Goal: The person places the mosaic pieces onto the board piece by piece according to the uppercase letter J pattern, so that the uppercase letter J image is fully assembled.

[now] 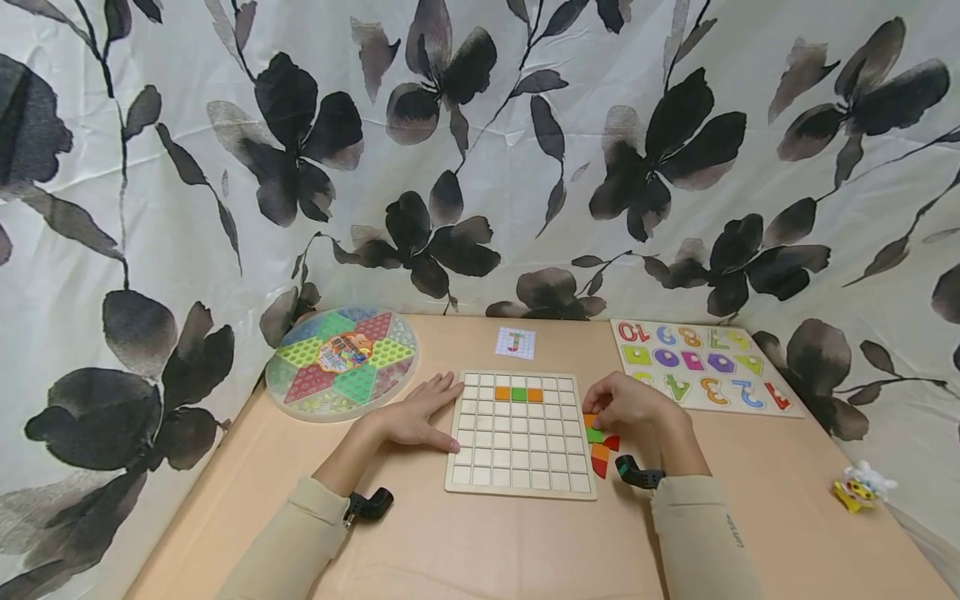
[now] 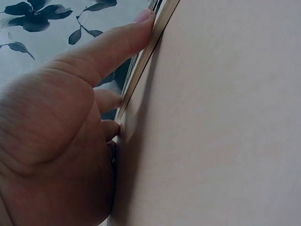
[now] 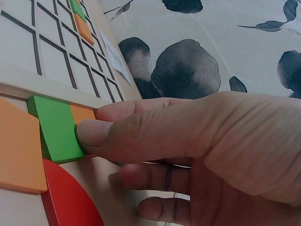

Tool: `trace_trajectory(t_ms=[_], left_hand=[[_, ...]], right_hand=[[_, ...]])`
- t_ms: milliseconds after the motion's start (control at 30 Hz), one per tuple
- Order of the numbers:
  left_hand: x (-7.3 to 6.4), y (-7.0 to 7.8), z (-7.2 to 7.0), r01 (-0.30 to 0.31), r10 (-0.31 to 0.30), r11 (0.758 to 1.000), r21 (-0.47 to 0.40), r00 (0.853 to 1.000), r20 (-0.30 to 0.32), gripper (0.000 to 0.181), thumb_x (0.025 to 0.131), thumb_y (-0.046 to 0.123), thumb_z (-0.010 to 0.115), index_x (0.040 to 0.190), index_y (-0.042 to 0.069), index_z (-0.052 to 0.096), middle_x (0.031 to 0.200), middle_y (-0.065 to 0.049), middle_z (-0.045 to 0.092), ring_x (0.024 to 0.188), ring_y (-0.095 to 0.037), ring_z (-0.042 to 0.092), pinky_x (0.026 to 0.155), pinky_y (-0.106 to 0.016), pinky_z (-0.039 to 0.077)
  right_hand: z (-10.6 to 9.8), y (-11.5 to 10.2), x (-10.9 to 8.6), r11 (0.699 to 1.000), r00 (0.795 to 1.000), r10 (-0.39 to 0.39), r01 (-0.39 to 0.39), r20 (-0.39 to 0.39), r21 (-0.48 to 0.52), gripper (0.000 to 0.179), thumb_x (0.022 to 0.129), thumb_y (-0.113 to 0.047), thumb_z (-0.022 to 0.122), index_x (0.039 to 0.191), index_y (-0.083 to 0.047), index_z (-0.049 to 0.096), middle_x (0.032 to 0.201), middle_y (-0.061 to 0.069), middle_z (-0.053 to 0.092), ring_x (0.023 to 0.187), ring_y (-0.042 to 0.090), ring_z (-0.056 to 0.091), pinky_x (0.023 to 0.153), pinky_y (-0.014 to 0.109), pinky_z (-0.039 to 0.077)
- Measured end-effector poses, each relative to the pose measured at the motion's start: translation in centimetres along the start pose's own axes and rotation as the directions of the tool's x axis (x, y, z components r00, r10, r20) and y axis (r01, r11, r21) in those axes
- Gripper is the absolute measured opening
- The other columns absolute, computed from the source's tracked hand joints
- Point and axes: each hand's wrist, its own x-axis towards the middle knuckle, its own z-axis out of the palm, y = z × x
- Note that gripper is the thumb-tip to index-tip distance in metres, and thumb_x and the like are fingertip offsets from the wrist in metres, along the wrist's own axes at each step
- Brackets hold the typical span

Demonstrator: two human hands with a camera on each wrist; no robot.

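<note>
A pale wooden grid board [image 1: 520, 492] lies on the table between the hands. An orange tile [image 1: 502, 393], a green tile [image 1: 518, 394] and another orange tile [image 1: 535, 395] sit in its upper part. My left hand [image 1: 411, 414] rests with fingers spread at the board's left edge; in the left wrist view the thumb [image 2: 127, 40] touches that edge. Just off the right edge, my right hand [image 1: 633, 408] pinches an orange tile [image 3: 82, 113] between thumb and index finger, beside a loose green tile [image 3: 57, 127]. Red quarter-round pieces [image 3: 70, 197] and another orange tile [image 3: 19, 146] lie close by.
Behind the board lies a small card [image 1: 515, 342] with a coloured J-like figure. A round star-patterned game board [image 1: 300, 392] stands back left, a number puzzle board [image 1: 705, 367] back right. A small yellow-and-white toy [image 1: 859, 487] sits far right. Floral cloth hangs behind the table.
</note>
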Motion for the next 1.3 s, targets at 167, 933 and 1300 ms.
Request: trace_trajectory(t_ms=[167,933,1300], left_hand=[[-0.02,0.06,-0.02,-0.001,0.001,1.000,-0.001,1.000,0.000,0.112,0.085,0.059,0.078,0.168,0.015,0.018,0.176,-0.015,-0.003,0.163,-0.034,-0.008,0.132,-0.055,-0.001],[-0.04,-0.02,-0.01,-0.006,0.006,1.000,-0.003,1.000,0.002,0.112,0.086,0.058,0.078,0.168,0.014,0.017,0.176,-0.016,-0.003,0.163,-0.036,-0.007,0.132,-0.056,0.000],[0.00,-0.03,0.04,-0.006,0.006,1.000,0.000,1.000,0.002,0.112,0.086,0.059,0.078,0.169,0.015,0.016,0.176,-0.016,-0.003,0.163,-0.035,-0.007,0.132,-0.055,0.000]], right_hand=[[0.06,0.16,0.17,1.000,1.000,0.013,-0.013,-0.006,-0.005,0.016,0.084,0.001,0.082,0.098,-0.004,0.075,0.087,0.007,0.068,0.083,0.023,0.059,0.072,0.029,0.055],[0.01,0.09,0.11,0.998,0.999,-0.044,0.043,-0.027,-0.038,0.014,0.086,0.001,0.081,0.098,-0.003,0.076,0.085,0.008,0.069,0.083,0.023,0.058,0.074,0.027,0.052],[0.02,0.43,0.22,0.999,0.998,-0.029,0.028,-0.063,-0.025,0.010,0.089,-0.003,0.080,0.098,-0.004,0.077,0.082,0.008,0.069,0.081,0.023,0.058,0.072,0.029,0.050]])
